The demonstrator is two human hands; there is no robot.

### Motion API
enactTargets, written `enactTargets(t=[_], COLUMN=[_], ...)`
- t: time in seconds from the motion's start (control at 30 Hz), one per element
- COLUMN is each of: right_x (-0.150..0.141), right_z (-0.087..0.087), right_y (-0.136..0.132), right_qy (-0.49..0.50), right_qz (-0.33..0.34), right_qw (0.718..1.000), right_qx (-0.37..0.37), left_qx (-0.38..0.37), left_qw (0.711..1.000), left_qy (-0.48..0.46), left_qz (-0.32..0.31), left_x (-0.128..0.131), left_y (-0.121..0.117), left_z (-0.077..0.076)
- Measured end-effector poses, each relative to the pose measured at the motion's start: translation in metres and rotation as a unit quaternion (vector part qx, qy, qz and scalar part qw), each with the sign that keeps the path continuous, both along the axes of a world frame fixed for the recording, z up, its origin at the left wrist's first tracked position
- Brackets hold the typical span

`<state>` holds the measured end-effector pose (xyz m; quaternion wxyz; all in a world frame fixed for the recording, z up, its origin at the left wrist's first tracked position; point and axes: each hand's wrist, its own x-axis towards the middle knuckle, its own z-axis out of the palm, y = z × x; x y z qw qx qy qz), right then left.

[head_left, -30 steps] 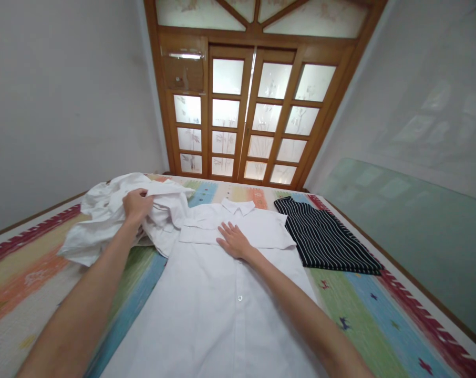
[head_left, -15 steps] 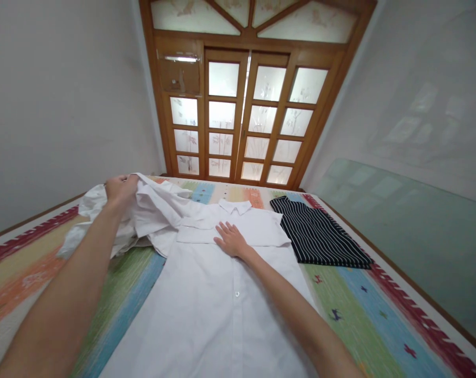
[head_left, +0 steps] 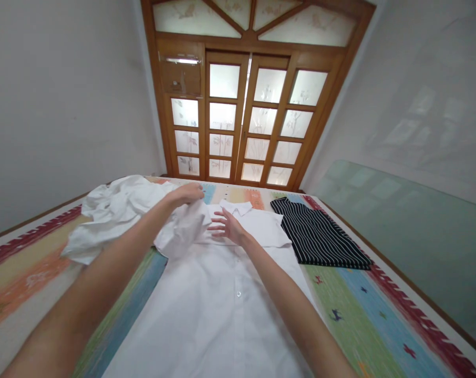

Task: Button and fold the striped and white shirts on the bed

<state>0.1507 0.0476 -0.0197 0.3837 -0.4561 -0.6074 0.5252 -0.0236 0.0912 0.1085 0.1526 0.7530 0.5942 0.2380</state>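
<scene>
A white button-up shirt (head_left: 214, 310) lies spread out before me, its collar (head_left: 238, 207) at the far end. One sleeve is folded across its chest on the right. My left hand (head_left: 189, 193) is closed on the other sleeve (head_left: 187, 226), lifting it in a blurred fold over the shirt's left side. Close by, my right hand (head_left: 229, 227) hovers over the chest below the collar, fingers spread and nothing in them. Crumpled white cloth (head_left: 117, 197) lies left of the shirt, partly behind my left forearm.
A folded black garment with white stripes (head_left: 322, 236) lies to the right. Under everything is a colourful patterned cover (head_left: 348, 315). A pale green panel (head_left: 399, 220) borders the right side, and wooden glazed doors (head_left: 241, 121) stand beyond the far edge.
My left hand has moved from the far left inward to the right, carrying the sleeve over the shirt. My right hand, earlier flat on the chest, has lifted and turned toward the sleeve.
</scene>
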Motion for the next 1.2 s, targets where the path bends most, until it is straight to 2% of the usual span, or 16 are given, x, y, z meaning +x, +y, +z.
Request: enactTargets(t=[0.07,0.1,0.17,0.23,0.3,0.37,0.43,0.5,0.63,0.7,0.8,0.93,1.07,1.2], right_x=[0.015,0.023,0.041,0.057,0.071,0.082,0.092,0.102,0.127,0.142,0.163,0.180,0.185,0.184], right_z=[0.008,0.011,0.012,0.008,0.002,-0.003,-0.005,-0.004,0.007,0.013,0.017,0.011,0.002,-0.005], right_y=[-0.006,-0.009,-0.014,-0.019,-0.021,-0.022,-0.020,-0.015,-0.001,0.005,0.011,0.013,0.011,0.013], right_qy=[0.153,0.181,0.183,0.148,0.080,-0.055,-0.226,-0.345,-0.409,-0.436,-0.476,-0.514,-0.529,-0.546], right_qz=[-0.005,-0.021,-0.063,-0.092,-0.122,-0.166,-0.190,-0.178,-0.177,-0.196,-0.229,-0.259,-0.287,-0.307], right_qw=[0.984,0.975,0.967,0.969,0.977,0.977,0.951,0.918,0.893,0.877,0.849,0.817,0.796,0.775], right_qx=[-0.091,-0.125,-0.167,-0.177,-0.154,-0.124,-0.096,-0.084,-0.066,-0.043,-0.001,0.038,0.057,0.080], left_qx=[-0.033,-0.064,-0.081,-0.030,0.022,0.046,0.059,0.059,0.051,0.065,0.104,0.150,0.162,0.140], left_qw=[0.997,0.989,0.975,0.981,0.985,0.987,0.986,0.984,0.968,0.959,0.954,0.943,0.939,0.938], left_qy=[-0.041,-0.082,-0.103,-0.037,0.023,0.047,0.069,0.089,0.150,0.176,0.188,0.190,0.159,0.144], left_qz=[-0.060,-0.110,-0.176,-0.187,-0.168,-0.149,-0.141,-0.146,-0.194,-0.213,-0.207,-0.228,-0.258,-0.284], left_x=[0.023,0.031,0.040,0.039,0.031,0.020,0.008,-0.002,-0.018,-0.022,-0.024,-0.029,-0.039,-0.043], left_y=[0.002,0.003,0.007,0.013,0.017,0.019,0.018,0.015,0.003,-0.002,-0.005,0.000,0.002,-0.010], left_z=[-0.025,-0.038,-0.063,-0.084,-0.101,-0.114,-0.124,-0.134,-0.156,-0.165,-0.175,-0.182,-0.185,-0.180])
